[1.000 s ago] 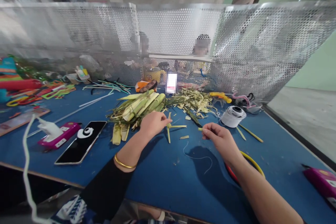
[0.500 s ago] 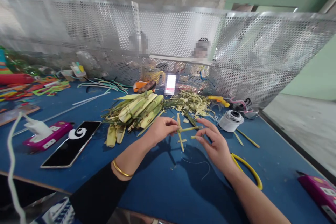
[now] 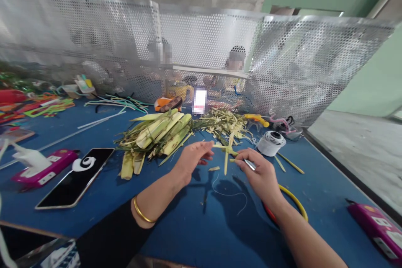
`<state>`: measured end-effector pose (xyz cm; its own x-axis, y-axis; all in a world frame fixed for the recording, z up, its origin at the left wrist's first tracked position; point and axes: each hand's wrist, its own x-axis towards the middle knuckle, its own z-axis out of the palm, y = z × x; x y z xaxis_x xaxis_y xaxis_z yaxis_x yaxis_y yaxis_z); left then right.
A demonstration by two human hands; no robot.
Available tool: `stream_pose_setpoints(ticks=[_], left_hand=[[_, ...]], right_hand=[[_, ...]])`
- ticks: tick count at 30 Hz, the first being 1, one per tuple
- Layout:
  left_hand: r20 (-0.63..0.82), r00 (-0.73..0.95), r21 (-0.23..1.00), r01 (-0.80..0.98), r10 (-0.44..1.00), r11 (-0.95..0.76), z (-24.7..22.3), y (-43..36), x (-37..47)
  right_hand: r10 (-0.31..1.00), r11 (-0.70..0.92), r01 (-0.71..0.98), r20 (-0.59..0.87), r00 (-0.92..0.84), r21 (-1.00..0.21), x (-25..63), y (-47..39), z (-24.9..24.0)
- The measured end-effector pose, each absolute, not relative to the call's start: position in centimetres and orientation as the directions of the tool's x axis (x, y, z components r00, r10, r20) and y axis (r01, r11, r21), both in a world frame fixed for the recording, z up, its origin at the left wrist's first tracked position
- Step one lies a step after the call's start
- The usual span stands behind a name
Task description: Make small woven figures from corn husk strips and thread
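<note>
On blue table (image 3: 188,234), noted tub (image 3: 87,92) holding white and yellow items (image 3: 82,83); pinched crossed strips (image 3: 228,150) between closed fingertips of left hand (image 3: 194,158), another strip (image 3: 232,160) likewise in right hand (image 3: 260,169).

Stem (image 3: 232,160) partly hidden by right hand (image 3: 258,172)

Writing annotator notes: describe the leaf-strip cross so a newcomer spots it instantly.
On the blue table, look between the left hand and right hand. The left hand holds one end of a pale green leaf-strip cross. Unlike the loose shavings and leaf bundle nearby, its strips meet crosswise at one centre.
</note>
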<state>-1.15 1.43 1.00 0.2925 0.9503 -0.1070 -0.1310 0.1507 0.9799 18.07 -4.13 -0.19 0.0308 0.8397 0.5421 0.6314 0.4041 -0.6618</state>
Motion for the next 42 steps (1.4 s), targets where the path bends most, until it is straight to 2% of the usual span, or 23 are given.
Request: stream_pose_setpoints(ticks=[3, 9, 12, 16, 19, 27, 36, 42], left_hand=[[-0.117, 0.408, 0.98, -0.098, 0.905, 0.171, 0.5, 0.7, -0.5], [-0.141, 0.473, 0.94, -0.212, 0.87, 0.267, 0.2, -0.1, -0.1], [-0.168, 0.452, 0.925, -0.234, 0.876, 0.299, 0.0, -0.1, -0.1], [-0.194, 0.458, 0.924, -0.212, 0.867, 0.319, -0.3, -0.2, 0.2], [-0.17, 0.501, 0.93, -0.203, 0.849, 0.307, -0.3, -0.5, 0.5], [-0.146, 0.435, 0.943, -0.211, 0.889, 0.258, -0.4, -0.6, 0.9], [-0.179, 0.443, 0.921, -0.238, 0.879, 0.308, -0.7, -0.9, 1.0], [-0.118, 0.461, 0.93, -0.26, 0.879, 0.261, -0.9, -0.9, 1.1]], right_hand=[[0.849, 0.428, 0.613, 0.528, -0.022, -0.664, 17.6, -4.2, -0.3], [0.822, 0.524, 0.646, 0.527, -0.214, -0.556, 17.2, -4.2, -0.6], [0.841, 0.49, 0.611, 0.52, -0.147, -0.621, 17.1, -4.3, -0.5], [0.877, 0.383, 0.473, 0.473, 0.083, -0.793, 16.9, -4.3, -0.5], [0.885, 0.333, 0.419, 0.434, 0.17, -0.844, 16.6, -4.1, -0.9], [0.892, 0.296, 0.407, 0.403, 0.205, -0.864, 16.0, -4.1, -1.2], [0.879, 0.29, 0.414, 0.411, 0.241, -0.863, 16.2, -3.9, -1.6], [0.891, 0.286, 0.386, 0.392, 0.23, -0.877, 16.1, -3.9, -1.6]])
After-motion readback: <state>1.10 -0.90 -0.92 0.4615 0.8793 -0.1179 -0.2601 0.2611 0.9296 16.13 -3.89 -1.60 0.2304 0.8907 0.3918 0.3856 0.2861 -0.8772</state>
